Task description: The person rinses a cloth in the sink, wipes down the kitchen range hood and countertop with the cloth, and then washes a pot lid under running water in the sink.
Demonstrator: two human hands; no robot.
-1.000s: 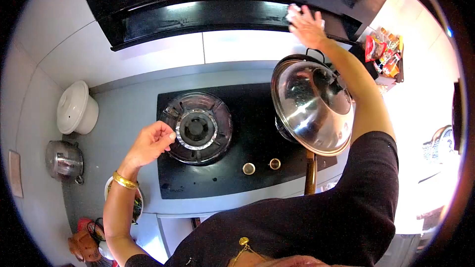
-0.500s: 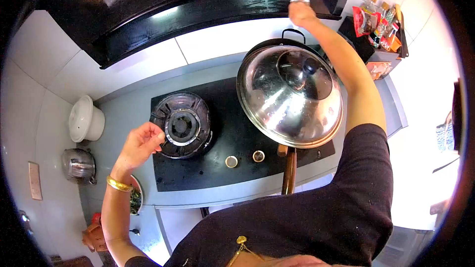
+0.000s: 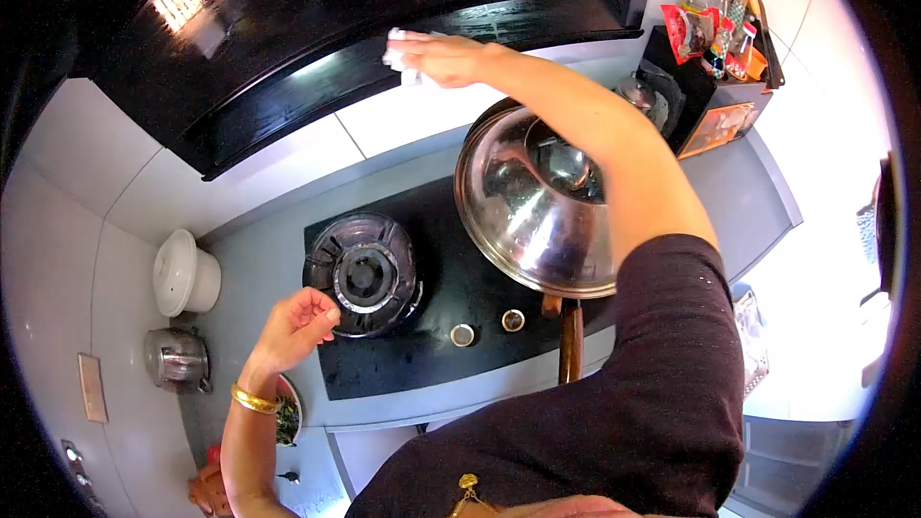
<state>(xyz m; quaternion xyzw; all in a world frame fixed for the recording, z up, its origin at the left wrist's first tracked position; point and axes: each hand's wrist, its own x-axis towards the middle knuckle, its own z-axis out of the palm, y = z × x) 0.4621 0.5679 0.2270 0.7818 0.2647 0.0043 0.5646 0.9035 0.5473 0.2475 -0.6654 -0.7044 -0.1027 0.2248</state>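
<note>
My right hand (image 3: pixel 447 59) presses a crumpled white tissue (image 3: pixel 394 58) to the lower front edge of the black range hood (image 3: pixel 326 67). Whether it is paper or thin cloth is hard to tell. My left hand (image 3: pixel 299 326) hangs in the air beside the left gas burner (image 3: pixel 365 273), its fingers curled in and nothing visible in them. Under my right forearm stands a wok with a shiny domed lid (image 3: pixel 518 201), partly hidden by the arm. Its wooden handle (image 3: pixel 571 341) points toward me.
Two knobs (image 3: pixel 462 335) sit on the black cooktop's (image 3: pixel 384 369) front. At left are a white lidded pot (image 3: pixel 187 273), a metal pot (image 3: pixel 177 361) and a bowl of greens (image 3: pixel 288 417). Seasoning bottles (image 3: pixel 720 43) stand at the back right.
My right hand has swept left along the hood's edge with the tissue. The view has shifted a little; my left hand stays near the burner.
</note>
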